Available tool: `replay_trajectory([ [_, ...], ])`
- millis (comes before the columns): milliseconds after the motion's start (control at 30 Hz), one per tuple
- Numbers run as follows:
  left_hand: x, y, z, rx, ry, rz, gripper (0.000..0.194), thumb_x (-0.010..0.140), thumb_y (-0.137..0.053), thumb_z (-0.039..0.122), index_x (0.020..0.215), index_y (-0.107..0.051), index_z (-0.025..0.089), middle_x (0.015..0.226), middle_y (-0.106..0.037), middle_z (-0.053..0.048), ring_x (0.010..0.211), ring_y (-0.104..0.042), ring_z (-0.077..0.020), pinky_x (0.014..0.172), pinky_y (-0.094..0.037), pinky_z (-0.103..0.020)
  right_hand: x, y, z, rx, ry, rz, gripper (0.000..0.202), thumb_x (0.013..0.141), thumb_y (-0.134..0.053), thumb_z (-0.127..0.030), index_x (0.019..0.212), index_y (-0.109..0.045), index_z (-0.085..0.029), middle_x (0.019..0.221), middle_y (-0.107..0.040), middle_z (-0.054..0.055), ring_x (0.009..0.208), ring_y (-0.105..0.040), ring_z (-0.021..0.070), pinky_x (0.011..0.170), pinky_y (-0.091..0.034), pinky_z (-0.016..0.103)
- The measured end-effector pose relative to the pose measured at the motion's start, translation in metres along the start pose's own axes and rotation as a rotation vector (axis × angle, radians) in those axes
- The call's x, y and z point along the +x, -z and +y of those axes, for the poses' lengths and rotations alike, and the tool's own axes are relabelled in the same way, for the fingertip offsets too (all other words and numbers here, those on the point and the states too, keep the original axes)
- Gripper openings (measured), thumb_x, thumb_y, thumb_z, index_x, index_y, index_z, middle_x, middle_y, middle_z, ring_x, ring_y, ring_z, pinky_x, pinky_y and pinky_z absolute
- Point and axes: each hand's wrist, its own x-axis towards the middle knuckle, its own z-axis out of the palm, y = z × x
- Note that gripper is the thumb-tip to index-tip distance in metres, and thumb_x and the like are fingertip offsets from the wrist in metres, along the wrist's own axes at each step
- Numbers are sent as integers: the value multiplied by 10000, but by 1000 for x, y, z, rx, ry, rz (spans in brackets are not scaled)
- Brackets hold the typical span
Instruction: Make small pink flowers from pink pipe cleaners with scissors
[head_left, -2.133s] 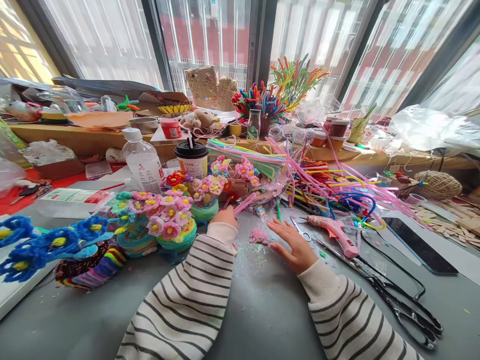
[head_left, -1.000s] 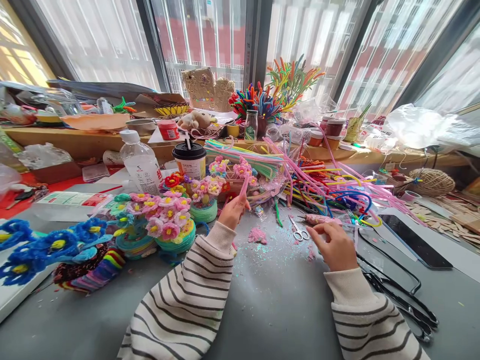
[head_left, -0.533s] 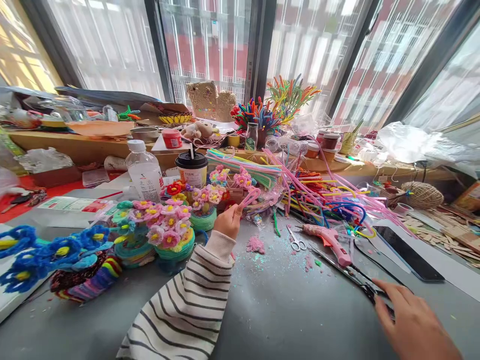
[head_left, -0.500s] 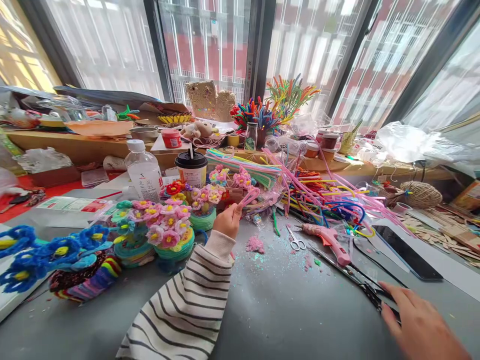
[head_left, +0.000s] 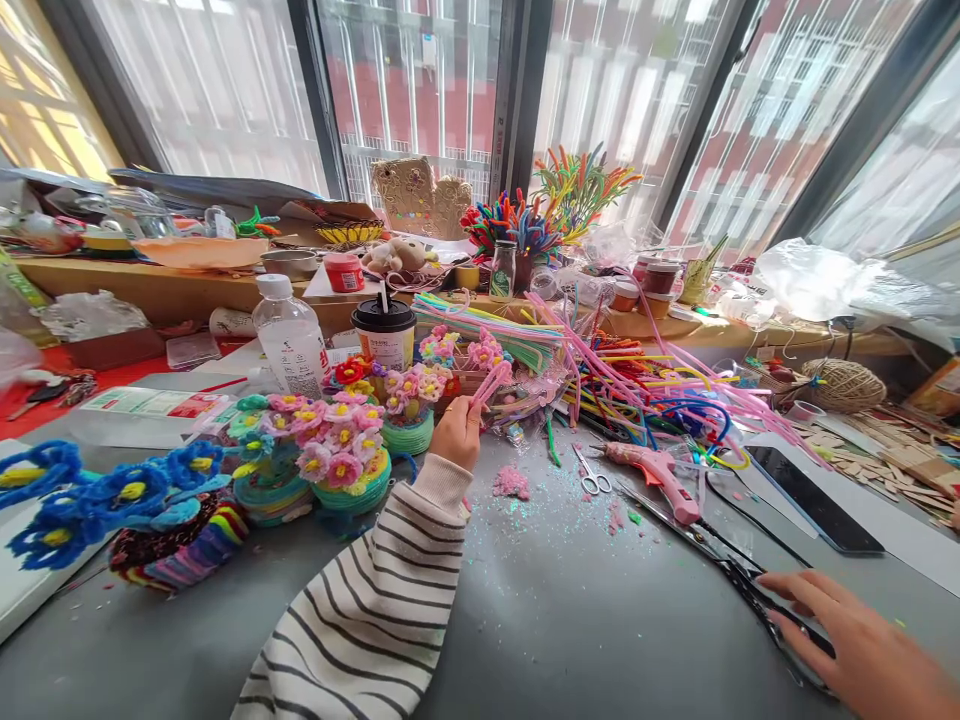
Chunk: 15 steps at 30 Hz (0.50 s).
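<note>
My left hand [head_left: 457, 435] is closed in a pinch on a looped pink pipe cleaner [head_left: 491, 384], held up in front of the heap of craft stems. Over the handles of large black-handled scissors [head_left: 705, 543] is my right hand [head_left: 862, 625], its index finger and thumb stretched out and apart on either side of a handle. The scissors lie on the grey table [head_left: 570, 640]. Pink fuzzy flowers [head_left: 341, 440] in a yellow-and-teal pot stand left of my left hand. Pink fluff [head_left: 511, 482] lies to the right of my left wrist.
Small scissors [head_left: 595, 480], a pink glue gun [head_left: 660, 475] and a phone [head_left: 817, 500] lie on the right. Loose pipe cleaners [head_left: 660, 385] are heaped behind. A water bottle [head_left: 289, 340], lidded cup [head_left: 384, 335] and blue fuzzy flowers [head_left: 127, 495] stand left.
My right hand has shifted slightly right along the scissor handles, and more of them shows. The scissors lie in about the same place. My left hand still pinches the pink loop.
</note>
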Motion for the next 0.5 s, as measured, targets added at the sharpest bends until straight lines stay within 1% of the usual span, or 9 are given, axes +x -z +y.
replay_trajectory([
  [67, 0, 0, 0, -21, 9, 7, 262, 781, -260, 286, 744, -485, 157, 621, -497, -18, 575, -471, -118, 568, -377, -234, -1, -2, -1, 16, -13, -82, 260, 689, -372, -315, 774, -580, -184, 797, -581, 65, 637, -583, 194, 553, -477, 295],
  [100, 0, 0, 0, -36, 12, 17, 256, 781, -261, 285, 752, -482, 158, 617, -495, -14, 550, -465, -110, 553, -376, -228, -1, -4, 0, 7, -15, -92, 257, 681, -377, -303, 766, -582, -175, 790, -582, 70, 643, -583, 199, 562, -477, 301],
  [133, 0, 0, -1, -52, 17, 31, 249, 780, -263, 284, 768, -479, 159, 613, -492, -8, 526, -457, -102, 538, -376, -223, -1, -7, 2, -10, -14, -81, 263, 678, -372, -282, 786, -579, -163, 803, -579, 80, 662, -582, 205, 583, -476, 313],
  [200, 1, 0, -3, -86, 37, 83, 235, 778, -270, 282, 805, -471, 162, 606, -486, 3, 480, -439, -87, 513, -373, -214, 0, -12, 8, -49, -12, -20, 295, 665, -363, -229, 858, -563, -128, 836, -573, 108, 708, -575, 220, 622, -469, 334],
  [267, 2, 0, -4, -129, 64, 151, 229, 777, -273, 280, 830, -462, 161, 596, -481, 12, 435, -417, -74, 485, -367, -206, 1, -16, 15, -64, 10, -11, 313, 639, -371, -176, 882, -557, -114, 837, -576, 118, 744, -568, 225, 652, -463, 332],
  [333, 2, -1, -5, -166, 87, 229, 230, 778, -271, 273, 839, -461, 159, 554, -453, 23, 406, -394, -69, 461, -357, -201, 1, -17, 21, -35, 51, -76, 306, 605, -401, -154, 861, -569, -136, 828, -584, 101, 744, -571, 216, 642, -470, 302],
  [400, 2, -1, -4, -181, 99, 306, 230, 776, -279, 271, 838, -467, 154, 521, -428, 26, 423, -402, -76, 471, -357, -203, 1, -18, 24, 11, 82, -143, 285, 594, -427, -162, 839, -572, -177, 818, -585, 70, 702, -579, 198, 587, -478, 272],
  [433, 2, -1, -4, -186, 101, 340, 230, 774, -285, 275, 837, -470, 153, 524, -432, 20, 449, -419, -82, 485, -361, -206, 2, -19, 24, 17, 77, -140, 270, 598, -426, -163, 825, -568, -194, 817, -581, 62, 684, -578, 194, 560, -475, 267],
  [500, 2, -1, -4, -203, 107, 391, 241, 774, -286, 298, 827, -473, 154, 567, -469, -2, 507, -452, -94, 505, -368, -214, 3, -18, 20, -3, 36, -62, 244, 581, -404, -120, 747, -555, -214, 787, -573, 53, 665, -567, 187, 544, -458, 265],
])
